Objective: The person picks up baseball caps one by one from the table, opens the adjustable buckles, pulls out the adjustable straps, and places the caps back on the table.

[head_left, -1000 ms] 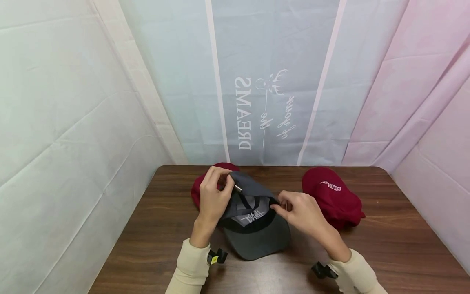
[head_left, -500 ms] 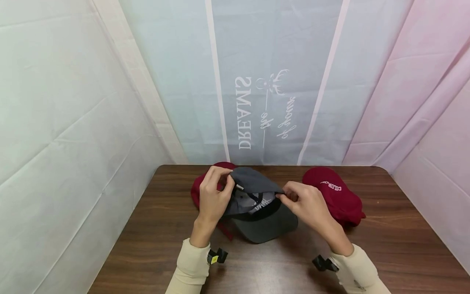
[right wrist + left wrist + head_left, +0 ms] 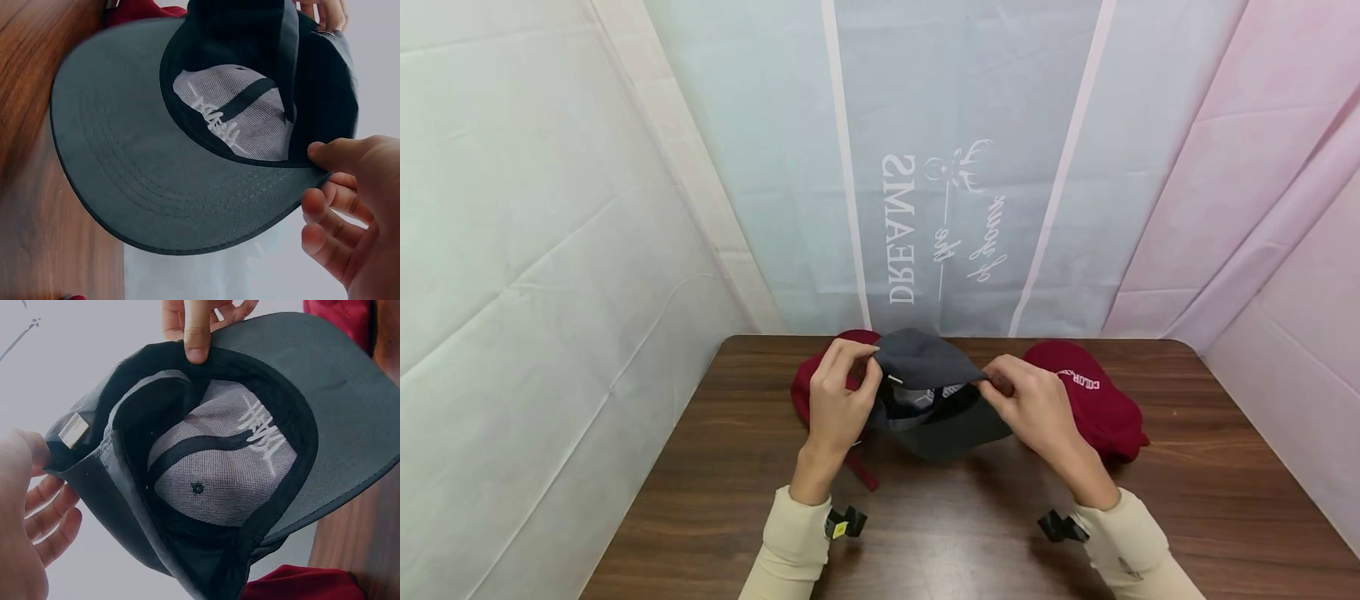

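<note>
Shifted forward together with the right hand [image 3: 1037, 402], the grey cap [image 3: 928, 358] is between it and the left hand [image 3: 841, 396], both pinching its edge, best held there because it seems light and soft.

From my remote feed I see: grey cap [image 3: 925, 358], matt cloth; its lining [image 3: 212, 487], coarse pale weave; clasp [image 3: 74, 430], shiny, looks metal. Red caps [image 3: 1105, 417], matt cloth. Tabletop [image 3: 940, 550], smooth wood grain, slight gloss. Backdrop [image 3: 775, 167], creased cloth. Sleeves [image 3: 796, 533], soft matt cloth.
</note>
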`<action>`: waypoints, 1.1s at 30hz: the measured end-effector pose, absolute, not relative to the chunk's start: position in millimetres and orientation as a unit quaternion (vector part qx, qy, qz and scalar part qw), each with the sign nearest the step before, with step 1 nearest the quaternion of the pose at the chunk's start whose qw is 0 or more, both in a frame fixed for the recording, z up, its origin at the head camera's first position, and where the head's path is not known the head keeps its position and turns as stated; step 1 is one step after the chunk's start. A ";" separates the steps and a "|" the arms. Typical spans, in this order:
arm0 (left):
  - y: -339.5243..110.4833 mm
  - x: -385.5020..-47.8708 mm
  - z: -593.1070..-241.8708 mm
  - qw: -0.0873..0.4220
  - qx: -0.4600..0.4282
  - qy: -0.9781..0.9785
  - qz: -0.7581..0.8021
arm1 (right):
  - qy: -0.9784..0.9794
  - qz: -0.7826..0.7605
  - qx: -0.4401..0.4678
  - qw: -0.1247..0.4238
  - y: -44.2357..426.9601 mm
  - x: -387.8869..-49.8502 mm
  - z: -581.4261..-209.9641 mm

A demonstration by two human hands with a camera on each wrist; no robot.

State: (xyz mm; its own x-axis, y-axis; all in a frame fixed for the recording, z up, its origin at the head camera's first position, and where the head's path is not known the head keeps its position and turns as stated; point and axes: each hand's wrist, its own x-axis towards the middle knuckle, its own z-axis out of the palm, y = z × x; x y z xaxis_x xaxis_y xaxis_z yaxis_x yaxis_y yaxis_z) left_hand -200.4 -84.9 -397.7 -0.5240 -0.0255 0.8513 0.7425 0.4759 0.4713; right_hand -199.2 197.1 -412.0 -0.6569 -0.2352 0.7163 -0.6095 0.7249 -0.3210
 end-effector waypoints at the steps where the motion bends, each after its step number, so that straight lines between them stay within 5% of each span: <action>1: -84.9 -200.2 -397.5 0.425 -0.240 -0.747 -0.452 | -0.865 0.277 0.245 0.340 197.0 -200.1 -411.9; 33: -81.2 -207.6 -419.3 0.385 -0.283 -0.764 -0.433 | -0.830 0.253 0.233 0.439 206.2 -234.3 -428.5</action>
